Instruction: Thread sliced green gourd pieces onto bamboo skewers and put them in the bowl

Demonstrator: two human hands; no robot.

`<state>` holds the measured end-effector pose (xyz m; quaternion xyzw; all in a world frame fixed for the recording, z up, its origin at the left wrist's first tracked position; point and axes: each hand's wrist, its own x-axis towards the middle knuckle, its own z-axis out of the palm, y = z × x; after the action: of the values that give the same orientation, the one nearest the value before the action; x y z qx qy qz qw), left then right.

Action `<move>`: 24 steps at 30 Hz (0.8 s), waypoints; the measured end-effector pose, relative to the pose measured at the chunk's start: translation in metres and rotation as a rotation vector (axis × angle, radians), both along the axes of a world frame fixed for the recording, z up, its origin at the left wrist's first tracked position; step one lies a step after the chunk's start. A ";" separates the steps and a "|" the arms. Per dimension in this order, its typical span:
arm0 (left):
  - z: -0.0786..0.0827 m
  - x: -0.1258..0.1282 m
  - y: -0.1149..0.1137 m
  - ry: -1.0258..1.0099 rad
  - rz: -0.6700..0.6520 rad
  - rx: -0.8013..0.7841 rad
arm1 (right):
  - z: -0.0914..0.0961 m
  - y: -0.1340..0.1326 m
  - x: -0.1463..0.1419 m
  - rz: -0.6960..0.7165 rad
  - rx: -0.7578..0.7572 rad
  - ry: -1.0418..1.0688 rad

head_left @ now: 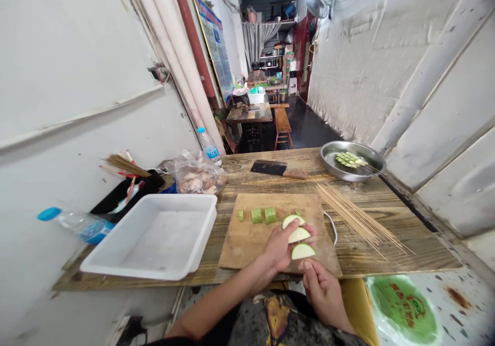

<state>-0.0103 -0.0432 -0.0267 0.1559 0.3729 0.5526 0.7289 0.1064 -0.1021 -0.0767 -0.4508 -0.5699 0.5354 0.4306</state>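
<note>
Steel bowl [347, 175] of skewered green pieces [349, 160], left hand [279, 244] curled round pale slices [299, 235]; right hand [320, 285] pinching skewer [298, 242]

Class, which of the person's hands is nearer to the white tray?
Left. The left hand is right of the white tray, over the cutting board; the right hand is farther right and lower in view.

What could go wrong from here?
Three pale slices fan out at the left hand; one could slip loose. The spread skewers reach close to the near edge of the table and might be knocked off. The cleaver has its handle close to their far ends; grabbing one might nudge the blade.
</note>
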 end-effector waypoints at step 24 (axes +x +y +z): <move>0.003 -0.026 -0.051 0.402 -0.253 -0.048 | 0.031 0.013 0.093 0.363 0.616 -0.803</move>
<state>-0.0367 -0.0943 -0.0241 0.2908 0.5009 0.4056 0.7071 0.1992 -0.0894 -0.0457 -0.3672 -0.8891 0.1950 0.1915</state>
